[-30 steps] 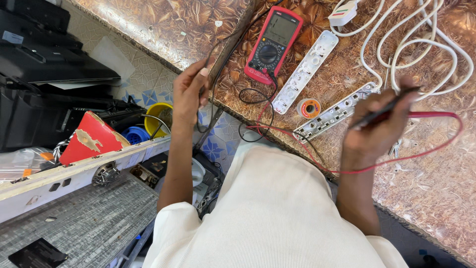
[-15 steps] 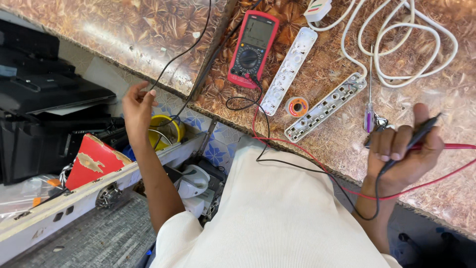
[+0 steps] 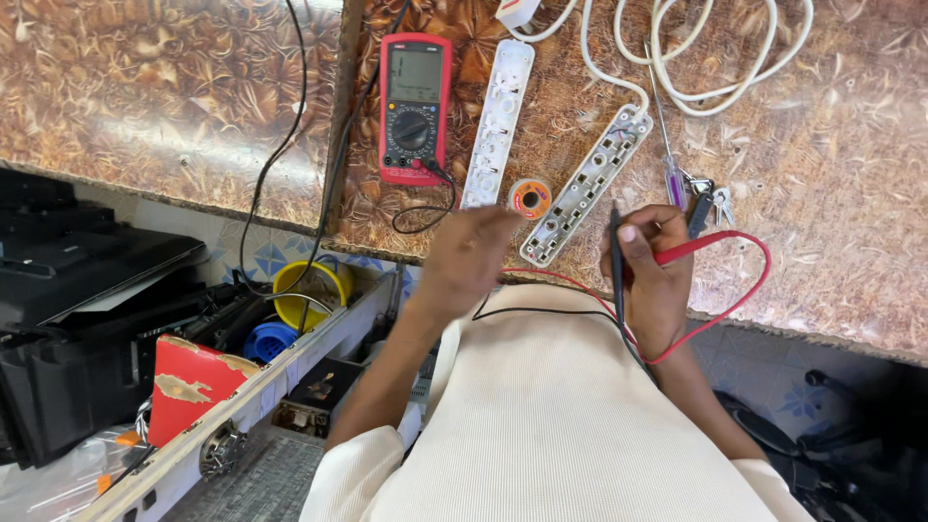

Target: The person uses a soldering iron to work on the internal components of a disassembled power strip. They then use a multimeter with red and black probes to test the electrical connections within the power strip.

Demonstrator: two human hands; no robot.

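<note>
My right hand [image 3: 655,280] kept a closed grip on both meter probes, the black probe [image 3: 616,253] upright and the red probe [image 3: 698,246] angled away, just below the opened power strip [image 3: 587,186] on the counter [image 3: 831,193]. My left hand [image 3: 466,259] was blurred at the counter edge, below a second white strip [image 3: 497,124]; I could not tell whether its grip was open or closed. A small solder reel [image 3: 530,198] lay between the two strips. The red multimeter [image 3: 415,106] sat left of the second strip, its leads trailing down toward my lap. A screwdriver [image 3: 667,164] lay right of the opened strip
</note>
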